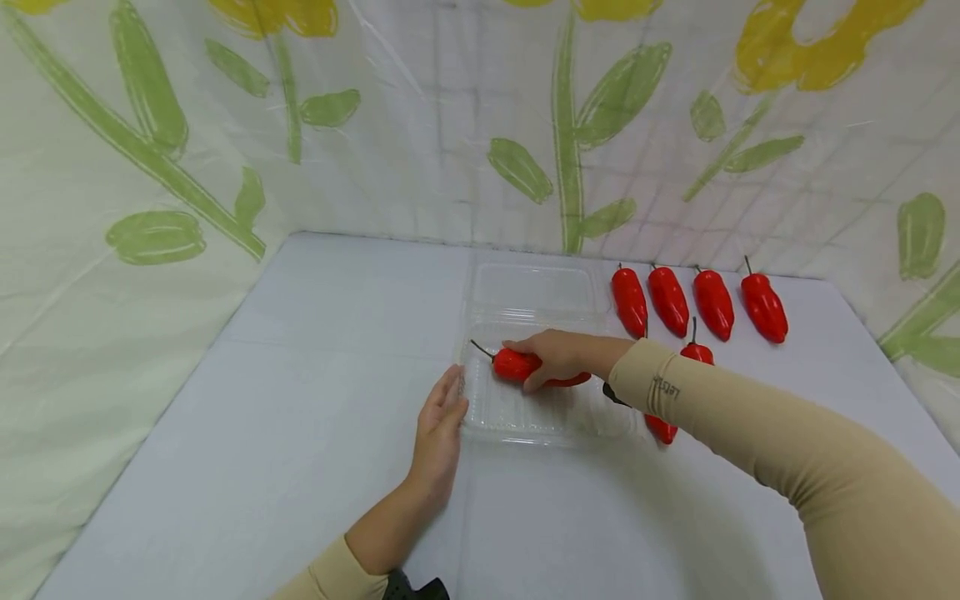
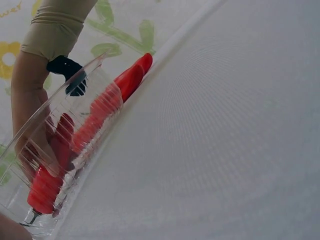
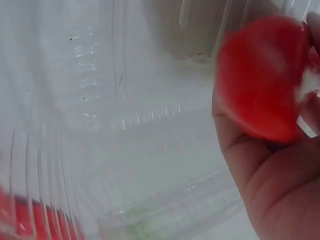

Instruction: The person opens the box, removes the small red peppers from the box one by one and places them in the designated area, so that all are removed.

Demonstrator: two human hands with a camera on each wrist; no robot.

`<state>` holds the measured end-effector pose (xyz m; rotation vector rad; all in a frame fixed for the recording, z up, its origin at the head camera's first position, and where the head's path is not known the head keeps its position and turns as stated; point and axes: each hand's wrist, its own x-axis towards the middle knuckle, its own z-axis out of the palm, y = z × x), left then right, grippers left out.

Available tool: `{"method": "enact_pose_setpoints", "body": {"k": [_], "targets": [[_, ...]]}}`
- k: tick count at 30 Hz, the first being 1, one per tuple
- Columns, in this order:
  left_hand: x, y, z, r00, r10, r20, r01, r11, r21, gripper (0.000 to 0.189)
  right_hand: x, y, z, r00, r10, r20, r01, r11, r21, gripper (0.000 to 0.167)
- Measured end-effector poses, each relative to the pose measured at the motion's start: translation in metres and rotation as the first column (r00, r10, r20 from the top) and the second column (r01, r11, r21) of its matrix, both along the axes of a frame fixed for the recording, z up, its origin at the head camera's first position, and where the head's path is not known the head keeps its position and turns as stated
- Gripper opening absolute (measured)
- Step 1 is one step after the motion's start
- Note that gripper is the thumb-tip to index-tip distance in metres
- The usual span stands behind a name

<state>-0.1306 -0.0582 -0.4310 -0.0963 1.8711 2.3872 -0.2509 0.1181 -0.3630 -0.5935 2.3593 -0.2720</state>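
Observation:
My right hand [image 1: 558,354] grips a red pepper [image 1: 512,364] around its middle, inside the base of a clear plastic clamshell container [image 1: 487,417]. The pepper lies nearly crosswise, with its dark stem pointing left. In the right wrist view, the thumb and fingers curl round the glossy red pepper [image 3: 260,75] over the ridged container floor. Straight fingers of my left hand [image 1: 438,433] rest against the container's left wall. Through that clear wall, the left wrist view shows the held pepper [image 2: 45,192] low in the tray. The hinged lid [image 1: 532,287] lies folded back behind the base.
Several red peppers [image 1: 763,308] stand in a row at the back right of the white table [image 1: 337,333]. Another pepper [image 1: 697,353] and one more [image 1: 662,429] are partly hidden by my right sleeve. A flower-printed curtain [image 1: 397,150] hangs behind the table.

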Motion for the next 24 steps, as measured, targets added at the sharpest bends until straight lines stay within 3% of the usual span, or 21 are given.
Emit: {"method": "enact_pose_setpoints", "body": {"k": [10,24], "targets": [[-0.001,0.001,0.002,1.0,0.013,0.023,-0.013,1.0,-0.014,0.05,0.006,0.01,0.008,0.998,0.058,-0.019,-0.059,0.996,-0.06,0.064],[0.0,0.0,0.001,1.0,0.003,0.021,-0.004,1.0,0.03,0.05,0.02,0.031,0.026,0.997,-0.028,-0.075,0.013,0.981,-0.195,0.066]]}}
